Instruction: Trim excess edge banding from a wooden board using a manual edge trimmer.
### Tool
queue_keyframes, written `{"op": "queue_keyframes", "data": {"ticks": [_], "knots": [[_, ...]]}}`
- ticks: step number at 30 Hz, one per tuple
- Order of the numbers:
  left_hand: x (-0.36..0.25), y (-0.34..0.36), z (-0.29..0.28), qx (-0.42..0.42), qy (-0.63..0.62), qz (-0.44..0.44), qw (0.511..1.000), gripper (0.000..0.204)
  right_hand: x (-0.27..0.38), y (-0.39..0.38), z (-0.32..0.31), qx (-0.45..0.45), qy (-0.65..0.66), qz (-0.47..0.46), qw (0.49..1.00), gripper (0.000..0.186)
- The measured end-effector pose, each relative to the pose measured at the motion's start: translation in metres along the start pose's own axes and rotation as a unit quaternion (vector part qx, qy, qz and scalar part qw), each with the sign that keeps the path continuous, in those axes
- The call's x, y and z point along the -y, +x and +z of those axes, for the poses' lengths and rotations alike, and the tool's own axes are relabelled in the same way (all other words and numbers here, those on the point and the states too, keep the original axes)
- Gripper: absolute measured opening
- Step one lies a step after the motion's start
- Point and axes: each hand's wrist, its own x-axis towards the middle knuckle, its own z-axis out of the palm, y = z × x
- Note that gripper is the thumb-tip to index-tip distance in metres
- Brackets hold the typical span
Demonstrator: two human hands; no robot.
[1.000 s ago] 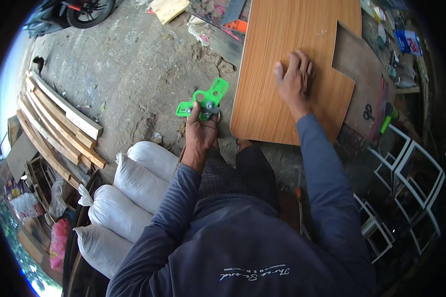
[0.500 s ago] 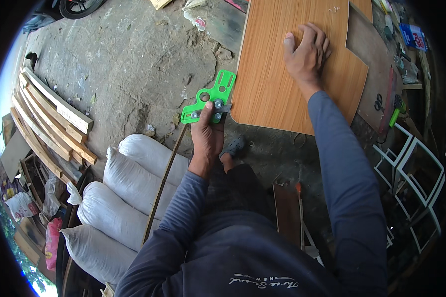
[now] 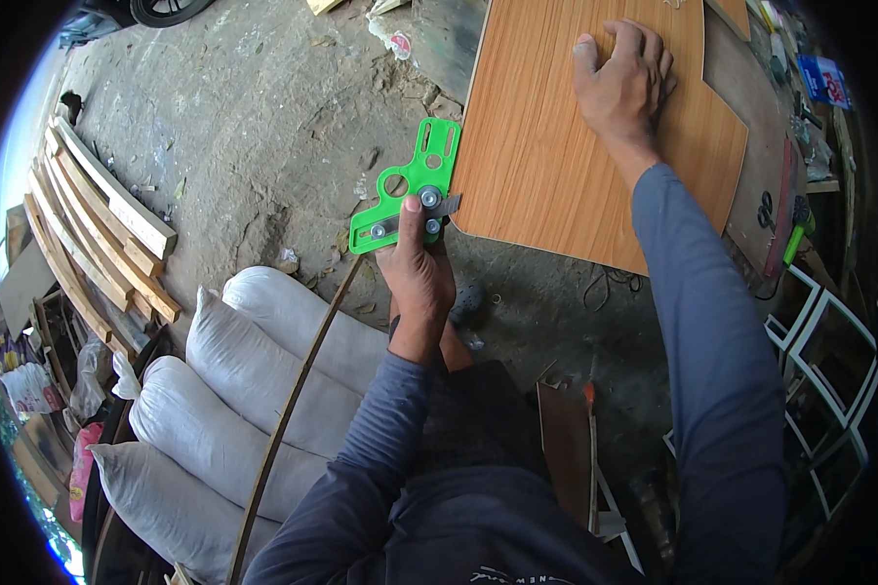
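My left hand [image 3: 416,285] grips a green plastic edge-trimming jig [image 3: 429,175] with bolts, slots and a short metal blade, my thumb on its face. The jig sits at the left edge of a wood-grain laminated board [image 3: 556,185], its blade at the board's near-left corner. My right hand [image 3: 622,88] lies on top of the board with fingers bent and somewhat apart, holding nothing. A long thin strip [image 3: 307,366] runs down from beside the jig.
Several white sacks [image 3: 273,409] lie at lower left, several timber lengths [image 3: 117,224] at left. A motorbike wheel [image 3: 171,10] is at top left. Scissors [image 3: 766,213] and a green-handled tool [image 3: 798,239] lie right of the board, white metal frames [image 3: 829,361] below. Concrete floor [image 3: 224,136] surrounds these.
My left hand has brought the green jig rightward to the board's edge. My right hand has slid up and right along the board, and the view has shifted.
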Motion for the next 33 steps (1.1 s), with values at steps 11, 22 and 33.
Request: {"op": "queue_keyframes", "data": {"ticks": [11, 22, 33], "knots": [[0.014, 0.003, 0.004, -0.049, 0.038, 0.048, 0.997, 0.023, 0.025, 0.007, -0.019, 0.004, -0.035, -0.003, 0.999, 0.033], [0.013, 0.002, 0.011, -0.048, 0.080, 0.069, 0.993, 0.022, 0.019, 0.006, -0.017, 0.007, -0.020, -0.016, 1.000, 0.027], [0.015, 0.006, 0.007, -0.044, 0.103, 0.083, 0.990, 0.024, 0.019, 0.006, -0.017, 0.005, -0.012, -0.013, 1.000, 0.029]]}}
